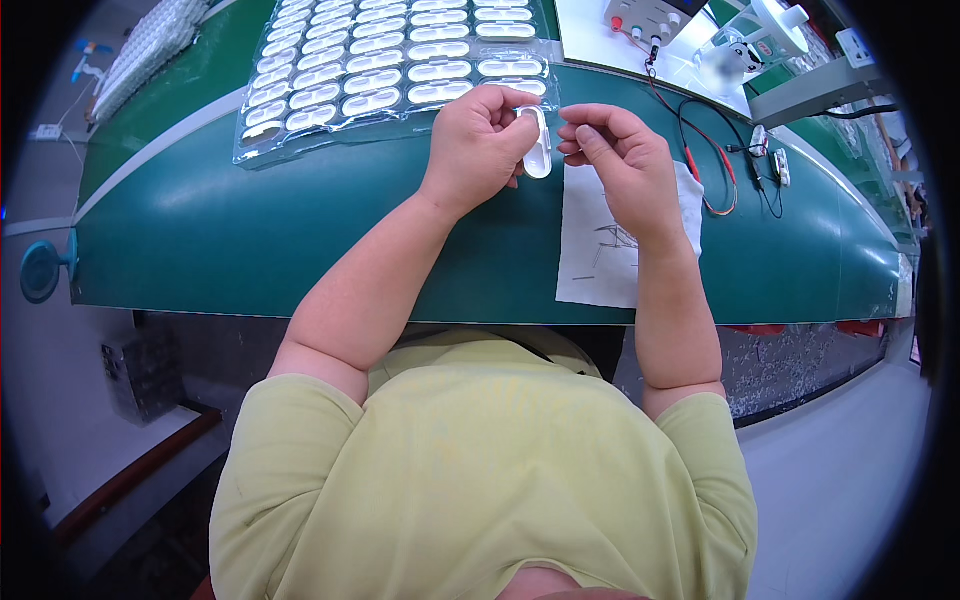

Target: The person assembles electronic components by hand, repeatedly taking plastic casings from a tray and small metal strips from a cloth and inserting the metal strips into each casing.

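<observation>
My left hand point(476, 148) grips a small white oval plastic shell point(539, 160) with a recessed inside, its thumb lying over the upper end. Just right of the shell, my right hand point(634, 172) has its fingers curled and thumb pressed toward the index finger. Whatever those fingertips hold, if anything, is too small to make out. Below them lies a white sheet point(585, 283) with several thin dark wire-like pieces point(618, 238) on it. Beyond my left hand, a clear plastic tray point(262, 152) carries rows of similar white oval shells point(372, 102).
On a white board point(590, 42) at the back right stand a boxy instrument point(645, 14) with terminals and a clear-and-white container point(765, 45). Red and black leads point(733, 190) trail onto the green table point(480, 270) beside small white parts point(781, 168). A grey arm point(820, 92) juts in from the right.
</observation>
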Demonstrator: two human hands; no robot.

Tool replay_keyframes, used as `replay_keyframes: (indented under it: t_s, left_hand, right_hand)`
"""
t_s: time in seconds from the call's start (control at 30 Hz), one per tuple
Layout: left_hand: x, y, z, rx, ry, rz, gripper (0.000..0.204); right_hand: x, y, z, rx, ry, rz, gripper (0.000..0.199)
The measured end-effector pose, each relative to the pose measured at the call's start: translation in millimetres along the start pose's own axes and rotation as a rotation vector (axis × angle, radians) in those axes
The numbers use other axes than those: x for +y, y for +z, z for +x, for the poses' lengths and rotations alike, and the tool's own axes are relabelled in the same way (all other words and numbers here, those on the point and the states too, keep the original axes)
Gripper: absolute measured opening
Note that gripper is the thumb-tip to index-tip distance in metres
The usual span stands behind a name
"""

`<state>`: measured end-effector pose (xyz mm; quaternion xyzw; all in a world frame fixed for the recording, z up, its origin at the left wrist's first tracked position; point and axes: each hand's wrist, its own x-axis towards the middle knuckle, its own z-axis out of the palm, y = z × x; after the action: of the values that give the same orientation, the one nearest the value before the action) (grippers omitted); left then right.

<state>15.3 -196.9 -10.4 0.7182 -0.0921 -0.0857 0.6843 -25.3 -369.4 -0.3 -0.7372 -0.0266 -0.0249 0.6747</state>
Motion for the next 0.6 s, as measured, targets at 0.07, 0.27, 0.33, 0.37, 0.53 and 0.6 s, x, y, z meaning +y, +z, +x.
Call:
replay_keyframes:
  t_s: [0.07, 0.27, 0.33, 0.37, 0.53, 0.6]
  left_hand:
    - [0, -1, 0, -0.003, 0.0, 0.001, 0.019]
    - [1, -1, 1, 0.03, 0.002, -0.014, 0.017]
    - [-1, -4, 7, 0.075, -0.02, -0.103, 0.017]
    - [5, -6, 11, 0.118, -0.065, -0.158, 0.017]
    - [12, -28, 72, 0.284, -0.064, -0.272, 0.016]
    - [13, -31, 96, 0.314, -0.076, -0.175, 0.014]
  right_hand:
    - [2, 1, 0, -0.009, -0.008, 0.003, 0.017]
    - [1, 3, 2, 0.042, -0.03, -0.009, 0.016]
    - [1, 0, 4, 0.086, -0.044, -0.004, 0.015]
    - [2, -2, 4, 0.127, -0.035, -0.013, 0.015]
    - [1, -7, 6, 0.213, -0.053, -0.018, 0.014]
    - [0, -7, 7, 0.208, -0.064, -0.019, 0.013]
